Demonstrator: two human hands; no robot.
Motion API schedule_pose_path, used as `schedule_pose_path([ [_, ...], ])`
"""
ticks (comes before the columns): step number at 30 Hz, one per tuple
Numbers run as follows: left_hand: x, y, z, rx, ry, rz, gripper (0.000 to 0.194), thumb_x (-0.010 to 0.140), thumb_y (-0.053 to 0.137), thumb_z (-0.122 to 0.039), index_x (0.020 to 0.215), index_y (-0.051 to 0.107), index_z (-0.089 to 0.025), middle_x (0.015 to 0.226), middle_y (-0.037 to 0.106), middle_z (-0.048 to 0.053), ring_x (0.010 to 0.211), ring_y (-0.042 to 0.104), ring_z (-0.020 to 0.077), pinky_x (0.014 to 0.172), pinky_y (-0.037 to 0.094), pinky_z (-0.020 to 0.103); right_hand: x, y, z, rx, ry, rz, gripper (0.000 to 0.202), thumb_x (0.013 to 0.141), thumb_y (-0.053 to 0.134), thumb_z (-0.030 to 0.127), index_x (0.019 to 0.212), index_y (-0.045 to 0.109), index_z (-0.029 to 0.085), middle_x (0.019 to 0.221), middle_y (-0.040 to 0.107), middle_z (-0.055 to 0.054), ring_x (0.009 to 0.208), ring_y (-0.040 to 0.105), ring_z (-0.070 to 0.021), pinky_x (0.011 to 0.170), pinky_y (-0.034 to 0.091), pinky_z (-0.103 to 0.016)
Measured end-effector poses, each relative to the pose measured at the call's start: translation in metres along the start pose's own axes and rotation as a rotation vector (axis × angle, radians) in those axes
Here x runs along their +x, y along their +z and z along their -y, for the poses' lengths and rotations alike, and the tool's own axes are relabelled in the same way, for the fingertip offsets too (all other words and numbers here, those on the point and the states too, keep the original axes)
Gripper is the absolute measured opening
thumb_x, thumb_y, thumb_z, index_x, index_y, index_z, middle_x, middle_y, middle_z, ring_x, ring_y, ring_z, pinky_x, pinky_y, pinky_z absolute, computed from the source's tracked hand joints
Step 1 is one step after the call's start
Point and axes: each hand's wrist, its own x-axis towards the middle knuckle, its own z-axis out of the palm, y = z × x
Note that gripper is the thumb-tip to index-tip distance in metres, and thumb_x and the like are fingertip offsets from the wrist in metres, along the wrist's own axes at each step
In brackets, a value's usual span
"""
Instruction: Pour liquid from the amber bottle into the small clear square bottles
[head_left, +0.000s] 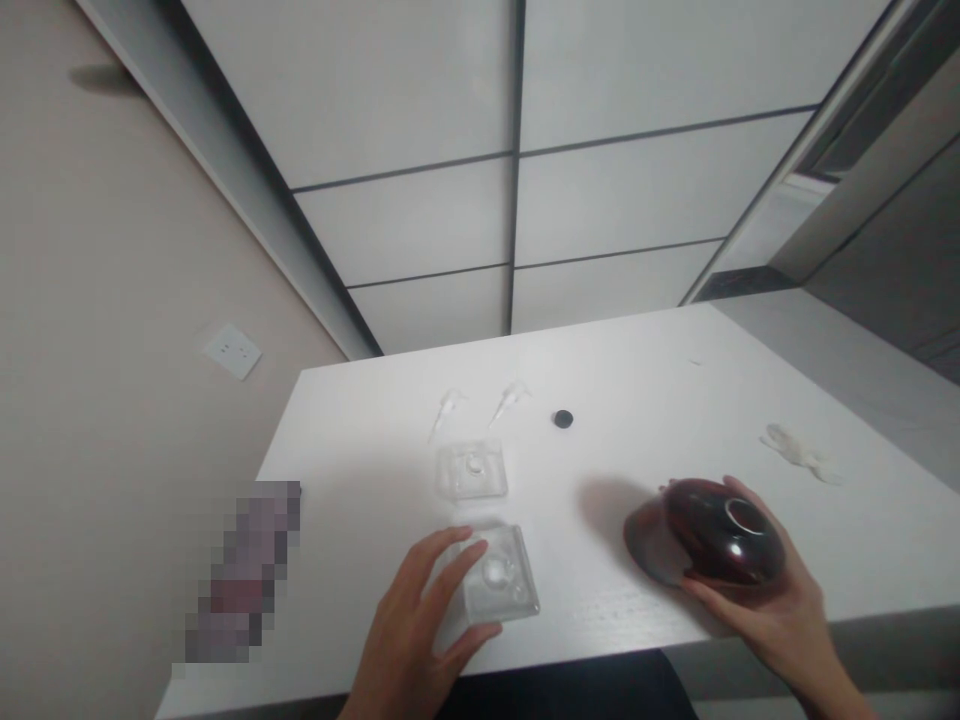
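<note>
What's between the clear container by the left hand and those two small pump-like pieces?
A second clear container sits there on the white table; the head view shows it untouched by the left hand.

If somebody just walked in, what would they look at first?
Probably the shiny dark-red container, held in the right hand on the right. Next, perhaps, the clear square bottle by the left hand. The little black disc stands out too, farther back on the white table.
</note>
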Motion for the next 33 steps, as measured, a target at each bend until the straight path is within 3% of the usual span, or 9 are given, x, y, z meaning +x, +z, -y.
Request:
schedule_pose_path([
  [4,-0.001,-0.006,0.005,0.068,-0.002,0.023,0.049,0.111,0.046,-0.057,0.148,0.052,-0.025,0.129,0.078,0.013,0.115,0.081,0.0247,0.096,0.070,0.034,0.001,-0.003,-0.001,-0.021,-0.010,-0.015,0.079,0.076,0.090,0.051,0.148,0.064,0.031,0.148,0.069,-0.008,0.117,0.077,-0.0346,0.079,0.075,-0.041],
  [10,-0.006,-0.018,0.019,0.136,-0.030,0.064,0.049,0.112,0.041,-0.057,0.149,0.050,-0.026,0.131,0.078,0.012,0.117,0.081,0.0254,0.097,0.070,0.036,0.003,-0.013,-0.009,-0.063,-0.024,0.080,0.085,0.072,0.093,0.050,0.150,0.061,0.036,0.145,0.071,-0.004,0.111,0.079,-0.0331,0.075,0.076,-0.040],
  [14,-0.011,-0.025,0.033,0.156,-0.064,0.087,0.050,0.110,0.049,-0.056,0.151,0.050,-0.027,0.137,0.077,0.012,0.121,0.079,0.0275,0.099,0.070,0.039,-0.001,-0.008,-0.002,-0.050,0.060,0.013,0.085,0.074,0.090,0.056,0.150,0.062,0.034,0.147,0.069,-0.005,0.109,0.079,-0.0331,0.073,0.076,-0.041],
  [21,-0.014,-0.033,0.061,0.226,-0.114,0.097,0.055,0.110,0.047,-0.059,0.154,0.050,-0.025,0.143,0.074,0.012,0.126,0.077,0.0298,0.105,0.067,0.044,-0.003,-0.005,-0.004,-0.085,0.014,-0.022,0.083,0.074,0.088,0.060,0.149,0.064,0.035,0.146,0.070,-0.006,0.121,0.075,-0.0388,0.090,0.073,-0.052],
  [27,-0.007,-0.031,0.079,0.235,-0.210,0.090,0.059,0.108,0.056,-0.050,0.160,0.043,-0.026,0.152,0.069,0.012,0.136,0.071,0.0314,0.111,0.063,0.047,-0.002,-0.005,0.001,-0.095,0.019,-0.020,0.086,0.073,0.088,0.061,0.150,0.063,0.033,0.146,0.070,-0.006,0.121,0.075,-0.0383,0.091,0.073,-0.051],
  [33,0.013,-0.030,0.086,0.188,-0.198,0.144,0.063,0.106,0.062,-0.040,0.163,0.038,-0.027,0.157,0.065,0.013,0.142,0.067,0.0312,0.116,0.060,0.049,-0.001,-0.003,0.010,-0.009,0.100,0.010,0.088,0.071,0.091,0.057,0.151,0.062,0.035,0.147,0.069,-0.006,0.112,0.078,-0.0364,0.076,0.076,-0.045],
])
